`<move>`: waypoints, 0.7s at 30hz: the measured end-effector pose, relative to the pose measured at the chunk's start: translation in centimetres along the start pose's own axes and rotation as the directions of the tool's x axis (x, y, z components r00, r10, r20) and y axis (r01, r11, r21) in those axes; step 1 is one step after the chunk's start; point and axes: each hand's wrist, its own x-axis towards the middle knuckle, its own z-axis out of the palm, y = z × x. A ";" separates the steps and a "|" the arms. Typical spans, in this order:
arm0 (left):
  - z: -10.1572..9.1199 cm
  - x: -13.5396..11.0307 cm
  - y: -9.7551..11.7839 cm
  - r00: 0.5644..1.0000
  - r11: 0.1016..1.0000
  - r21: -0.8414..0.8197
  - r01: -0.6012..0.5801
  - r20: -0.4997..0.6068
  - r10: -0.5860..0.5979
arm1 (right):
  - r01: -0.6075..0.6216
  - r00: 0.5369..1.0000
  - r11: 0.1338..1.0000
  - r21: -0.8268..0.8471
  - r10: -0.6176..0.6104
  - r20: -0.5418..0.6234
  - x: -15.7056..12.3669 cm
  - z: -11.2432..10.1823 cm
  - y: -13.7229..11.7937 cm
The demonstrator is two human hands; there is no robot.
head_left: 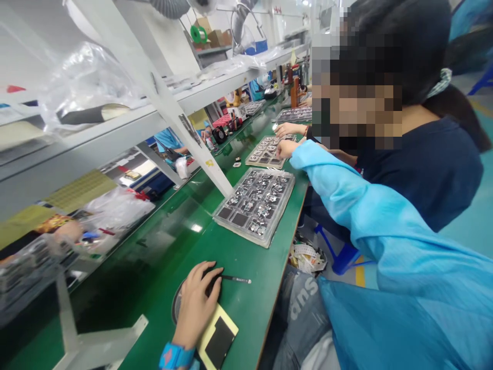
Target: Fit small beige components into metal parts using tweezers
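Note:
My left hand (198,300), a blue watch (176,356) on its wrist, rests palm down on the green bench with its fingers bent and apart. Beneath it is a dark round object (176,303), mostly covered. A slim dark tool (236,279) pokes out from under the fingertips; its kind is unclear. Beside the thumb lies a pale yellow pad (227,317) with a black rectangle. My right hand (285,149), in a light blue sleeve, reaches far forward to a clear compartment tray (252,162) of round parts. Its fingers are drawn together at the tray's edge, and anything in them is hidden.
A nearer compartment tray (265,237) holds small metal parts. A co-worker sits at the right, a hand (288,129) at the far tray. A white shelf post (192,139) slants down to the bench (173,246). Below the bench edge stands a blue stool (344,261).

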 end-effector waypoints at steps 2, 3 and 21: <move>-0.2 0.2 0.4 1.000 1.000 -0.021 0.012 -0.013 -0.012 | 0.031 0.992 0.999 0.035 -0.035 0.121 -0.7 0.1 -1.4; -0.4 0.3 0.7 0.999 0.999 -0.041 0.020 -0.029 -0.021 | 0.059 0.983 0.996 0.072 -0.071 0.170 -1.4 0.4 -2.4; -6.5 -1.5 8.3 0.941 0.459 -0.881 -0.110 -0.241 -0.237 | 0.141 0.635 0.446 0.884 -0.726 0.265 -22.3 7.3 -22.9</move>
